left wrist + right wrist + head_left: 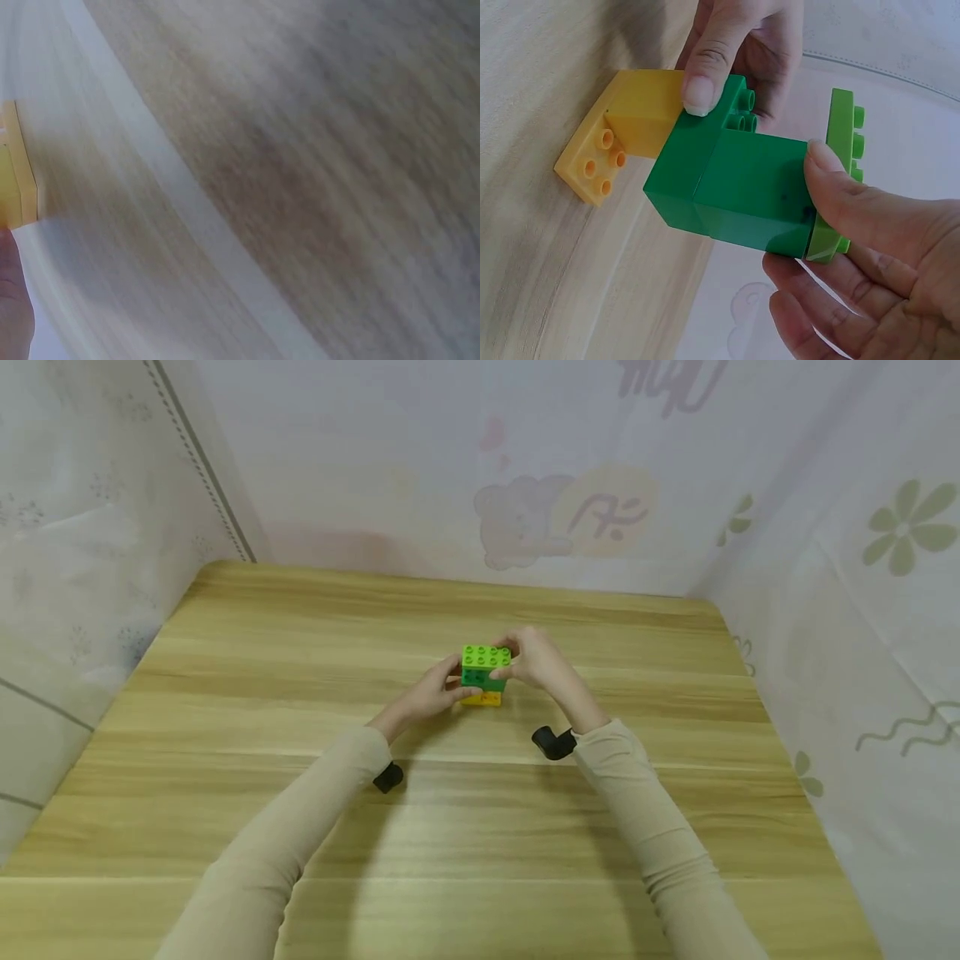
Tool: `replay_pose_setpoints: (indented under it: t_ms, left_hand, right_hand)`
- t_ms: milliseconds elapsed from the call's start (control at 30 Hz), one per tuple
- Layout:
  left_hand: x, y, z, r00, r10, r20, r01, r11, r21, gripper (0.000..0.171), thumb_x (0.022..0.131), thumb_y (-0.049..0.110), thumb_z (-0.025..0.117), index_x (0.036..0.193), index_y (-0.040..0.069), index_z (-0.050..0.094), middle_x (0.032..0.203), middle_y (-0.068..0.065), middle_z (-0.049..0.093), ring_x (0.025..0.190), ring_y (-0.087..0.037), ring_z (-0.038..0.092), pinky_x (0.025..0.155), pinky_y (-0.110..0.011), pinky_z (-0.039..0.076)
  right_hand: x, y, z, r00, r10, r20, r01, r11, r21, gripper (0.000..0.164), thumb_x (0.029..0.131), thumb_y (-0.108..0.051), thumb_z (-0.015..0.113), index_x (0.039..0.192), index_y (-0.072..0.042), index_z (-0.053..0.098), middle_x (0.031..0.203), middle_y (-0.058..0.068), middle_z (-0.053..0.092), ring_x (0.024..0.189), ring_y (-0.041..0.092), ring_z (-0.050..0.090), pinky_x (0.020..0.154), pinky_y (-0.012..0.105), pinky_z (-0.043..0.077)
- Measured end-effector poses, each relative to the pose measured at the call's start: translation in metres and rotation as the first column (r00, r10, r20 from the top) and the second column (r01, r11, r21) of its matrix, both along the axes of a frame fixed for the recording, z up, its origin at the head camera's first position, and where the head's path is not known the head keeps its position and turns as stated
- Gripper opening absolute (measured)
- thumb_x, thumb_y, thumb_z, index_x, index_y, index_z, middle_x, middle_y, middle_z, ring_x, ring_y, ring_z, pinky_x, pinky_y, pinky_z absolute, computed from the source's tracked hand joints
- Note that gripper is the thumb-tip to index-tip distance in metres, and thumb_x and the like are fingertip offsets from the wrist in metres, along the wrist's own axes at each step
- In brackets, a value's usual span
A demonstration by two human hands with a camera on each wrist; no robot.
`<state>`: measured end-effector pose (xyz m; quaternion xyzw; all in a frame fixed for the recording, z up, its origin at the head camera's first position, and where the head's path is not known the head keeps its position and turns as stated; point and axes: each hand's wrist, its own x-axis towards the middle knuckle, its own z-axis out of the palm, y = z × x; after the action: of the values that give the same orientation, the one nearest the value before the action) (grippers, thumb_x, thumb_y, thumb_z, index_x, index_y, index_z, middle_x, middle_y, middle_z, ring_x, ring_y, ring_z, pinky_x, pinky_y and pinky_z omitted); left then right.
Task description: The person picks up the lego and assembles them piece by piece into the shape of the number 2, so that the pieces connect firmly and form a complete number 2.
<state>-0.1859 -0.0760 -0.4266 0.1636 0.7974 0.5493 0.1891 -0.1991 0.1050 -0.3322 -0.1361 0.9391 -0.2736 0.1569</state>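
A stack of toy building bricks stands at the middle of the table. From the bottom it has a thin yellow brick (585,169), a yellow block (641,112), two dark green blocks (750,195) and a thin light green brick (486,656) on top. My left hand (431,692) grips the stack low down, its thumb across the seam of yellow and dark green. Higher up, my right hand (536,658) pinches the top dark green block and the light green brick at their joint. In the left wrist view only part of the yellow bricks (19,172) and a fingertip show.
The wood-grain table (465,843) reaches to a patterned cloth (360,460) behind and on both sides. Black wrist-worn pieces (553,743) hang under both sleeves.
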Motion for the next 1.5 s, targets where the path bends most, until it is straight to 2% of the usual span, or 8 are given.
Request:
replay_pose_setpoints:
  t_ms: [300, 500, 667, 767, 900, 1000, 1200, 1500]
  left_hand:
    - [0.002, 0.001, -0.002, 1.000, 0.011, -0.003, -0.011, 1.000, -0.008, 0.047, 0.090, 0.020, 0.057, 0.131, 0.011, 0.037, 0.128, -0.009, 0.046, 0.128, -0.027, 0.039, 0.109, -0.040, 0.032]
    - [0.002, 0.000, 0.001, 1.000, 0.009, -0.006, -0.009, 1.000, -0.006, 0.046, 0.090, 0.019, 0.057, 0.131, 0.010, 0.037, 0.128, -0.010, 0.046, 0.128, -0.027, 0.039, 0.109, -0.041, 0.032]
    - [0.003, -0.001, 0.001, 1.000, 0.010, -0.015, -0.010, 1.000, -0.009, 0.046, 0.090, 0.017, 0.058, 0.131, 0.010, 0.038, 0.127, -0.012, 0.047, 0.128, -0.028, 0.039, 0.109, -0.041, 0.032]
    - [0.004, 0.000, -0.001, 1.000, 0.017, -0.011, -0.017, 1.000, -0.003, 0.046, 0.090, 0.018, 0.058, 0.130, 0.009, 0.038, 0.128, -0.012, 0.047, 0.128, -0.028, 0.039, 0.110, -0.041, 0.031]
    - [0.003, 0.002, -0.003, 0.999, 0.035, -0.010, -0.035, 0.999, 0.015, 0.044, 0.090, 0.018, 0.058, 0.129, 0.008, 0.039, 0.127, -0.012, 0.047, 0.126, -0.027, 0.041, 0.110, -0.040, 0.031]
    - [0.003, 0.004, -0.003, 0.999, 0.046, -0.017, -0.046, 0.999, 0.022, 0.042, 0.090, 0.017, 0.058, 0.127, 0.008, 0.041, 0.126, -0.012, 0.048, 0.124, -0.026, 0.044, 0.109, -0.039, 0.033]
    - [0.004, 0.006, -0.003, 0.999, 0.051, -0.014, -0.051, 0.999, 0.018, 0.044, 0.089, 0.018, 0.057, 0.129, 0.009, 0.040, 0.127, -0.011, 0.048, 0.126, -0.026, 0.043, 0.108, -0.038, 0.034]
    - [0.003, 0.005, -0.001, 0.997, 0.072, -0.018, -0.072, 0.997, 0.016, 0.046, 0.089, 0.016, 0.058, 0.130, 0.008, 0.041, 0.128, -0.013, 0.048, 0.127, -0.027, 0.042, 0.108, -0.038, 0.035]
  right_hand:
    - [0.004, -0.005, 0.004, 0.998, 0.034, -0.044, -0.029, 0.994, 0.104, 0.048, 0.076, -0.017, 0.074, 0.119, -0.004, 0.058, 0.114, 0.011, 0.061, 0.102, 0.024, 0.056, 0.089, 0.035, 0.048]
    - [0.005, -0.006, 0.003, 0.997, 0.034, -0.067, -0.027, 0.994, 0.102, 0.048, 0.075, -0.017, 0.075, 0.119, -0.004, 0.059, 0.116, 0.012, 0.061, 0.105, 0.027, 0.057, 0.089, 0.035, 0.048]
    - [0.005, -0.001, -0.006, 0.997, 0.039, -0.072, -0.038, 0.999, 0.020, 0.048, 0.077, -0.020, 0.073, 0.120, -0.005, 0.058, 0.118, 0.012, 0.061, 0.108, 0.029, 0.056, 0.092, 0.038, 0.047]
    - [0.006, 0.006, -0.016, 0.999, 0.027, -0.038, -0.031, 0.995, -0.093, 0.049, 0.080, -0.021, 0.071, 0.123, -0.004, 0.055, 0.115, 0.013, 0.062, 0.104, 0.027, 0.057, 0.089, 0.038, 0.048]
    - [0.006, 0.014, -0.030, 1.000, 0.021, -0.016, -0.025, 0.966, -0.256, 0.049, 0.081, -0.019, 0.069, 0.124, -0.003, 0.052, 0.110, 0.014, 0.062, 0.099, 0.026, 0.060, 0.083, 0.036, 0.051]
    - [0.007, 0.019, -0.039, 1.000, 0.015, -0.018, -0.020, 0.947, -0.321, 0.049, 0.082, -0.020, 0.069, 0.124, -0.003, 0.052, 0.111, 0.014, 0.062, 0.099, 0.027, 0.060, 0.084, 0.037, 0.052]
    - [0.008, 0.025, -0.054, 0.999, -0.035, 0.032, 0.045, 0.923, -0.383, 0.048, 0.082, -0.022, 0.069, 0.123, -0.004, 0.051, 0.115, 0.015, 0.060, 0.102, 0.029, 0.060, 0.088, 0.040, 0.050]
    - [0.006, 0.023, -0.053, 0.999, -0.039, 0.030, 0.048, 0.919, -0.392, 0.051, 0.082, -0.021, 0.069, 0.125, -0.003, 0.050, 0.116, 0.016, 0.059, 0.105, 0.030, 0.058, 0.090, 0.041, 0.049]
